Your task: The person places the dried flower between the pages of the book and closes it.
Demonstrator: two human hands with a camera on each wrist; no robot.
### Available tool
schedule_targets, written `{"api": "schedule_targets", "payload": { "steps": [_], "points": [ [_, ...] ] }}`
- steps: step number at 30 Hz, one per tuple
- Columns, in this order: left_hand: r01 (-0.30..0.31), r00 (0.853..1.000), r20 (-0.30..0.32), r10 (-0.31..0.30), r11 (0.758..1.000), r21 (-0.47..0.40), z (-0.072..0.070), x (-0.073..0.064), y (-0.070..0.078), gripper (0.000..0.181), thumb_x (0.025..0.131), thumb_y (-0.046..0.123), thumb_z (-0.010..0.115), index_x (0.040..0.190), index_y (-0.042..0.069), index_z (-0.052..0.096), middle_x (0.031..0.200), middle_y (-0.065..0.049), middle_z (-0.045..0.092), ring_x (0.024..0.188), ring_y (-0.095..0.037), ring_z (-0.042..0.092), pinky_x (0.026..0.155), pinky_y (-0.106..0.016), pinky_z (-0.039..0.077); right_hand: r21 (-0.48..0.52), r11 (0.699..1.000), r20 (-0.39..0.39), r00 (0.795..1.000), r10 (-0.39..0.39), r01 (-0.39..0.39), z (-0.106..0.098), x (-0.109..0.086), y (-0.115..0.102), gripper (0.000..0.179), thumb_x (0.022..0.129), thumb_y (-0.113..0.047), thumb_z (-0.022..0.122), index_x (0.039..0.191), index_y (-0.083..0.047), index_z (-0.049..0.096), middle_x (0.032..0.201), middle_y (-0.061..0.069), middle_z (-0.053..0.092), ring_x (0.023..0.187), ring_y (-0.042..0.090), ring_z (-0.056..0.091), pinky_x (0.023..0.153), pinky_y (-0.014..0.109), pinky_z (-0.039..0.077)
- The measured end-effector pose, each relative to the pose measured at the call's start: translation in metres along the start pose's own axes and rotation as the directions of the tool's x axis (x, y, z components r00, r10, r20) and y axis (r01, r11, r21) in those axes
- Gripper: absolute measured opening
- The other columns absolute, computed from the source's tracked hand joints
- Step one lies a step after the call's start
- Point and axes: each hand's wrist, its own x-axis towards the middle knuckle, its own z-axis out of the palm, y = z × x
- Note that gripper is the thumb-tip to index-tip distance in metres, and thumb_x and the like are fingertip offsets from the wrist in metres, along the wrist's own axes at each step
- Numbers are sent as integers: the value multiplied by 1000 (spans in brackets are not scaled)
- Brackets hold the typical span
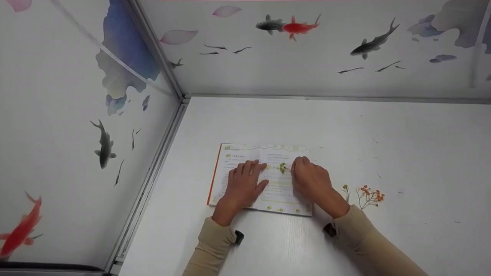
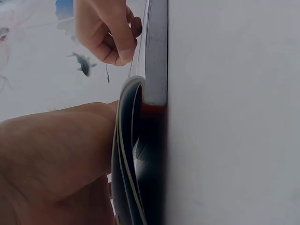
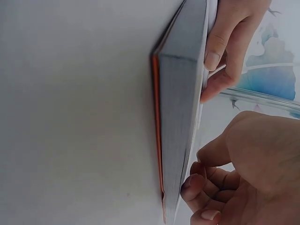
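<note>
Here a thick book [image 1: 276, 189] is seen spread open just below the centre of the frame, its pale pages printed with text and small green-yellow pictures, an orange edge shown down its left side. In the left wrist view, leaves are seen arched, lower left. Above the right-hand page, a little yellow-green sprig [image 1: 282, 168] is held by its thin stem.

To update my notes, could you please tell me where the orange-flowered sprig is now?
In the head view, the orange-flowered sprig lies on the white table, right of the open book and right hand, next to a smaller sprig.
</note>
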Motion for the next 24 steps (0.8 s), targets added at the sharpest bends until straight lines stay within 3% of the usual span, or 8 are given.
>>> {"api": "schedule_targets", "payload": {
  "steps": [14, 20, 24],
  "points": [
    [13, 1000, 0, -13, 1000, 13, -1, 1, 2, 52, 114, 46, 53, 161, 23, 48, 166, -8, 42, 146, -31, 42, 117, -59, 37, 119, 992, 53, 998, 38, -44, -2, 2, 5, 12, 107, -15, 64, 99, -7, 65, 87, 8, 63, 63, 19, 54, 59, 40, 50],
    [3, 1000, -17, -3, 1000, -9, 2, -1, 1, 52, 114, 44, 54, 160, 21, 48, 165, -9, 41, 145, -32, 41, 117, -61, 36, 186, 979, 93, 994, 66, -82, -7, 0, 12, 11, 105, -20, 71, 103, -11, 66, 91, 3, 63, 68, 17, 55, 63, 36, 47],
    [-11, 999, -36, 10, 1000, -14, 4, -1, 0, 50, 114, 42, 55, 159, 20, 49, 164, -10, 42, 143, -32, 42, 115, -61, 37, 189, 978, 51, 995, 82, -90, -10, 0, 26, 11, 105, -19, 68, 108, -8, 68, 96, 5, 66, 75, 19, 60, 66, 39, 51]
  ]
}}
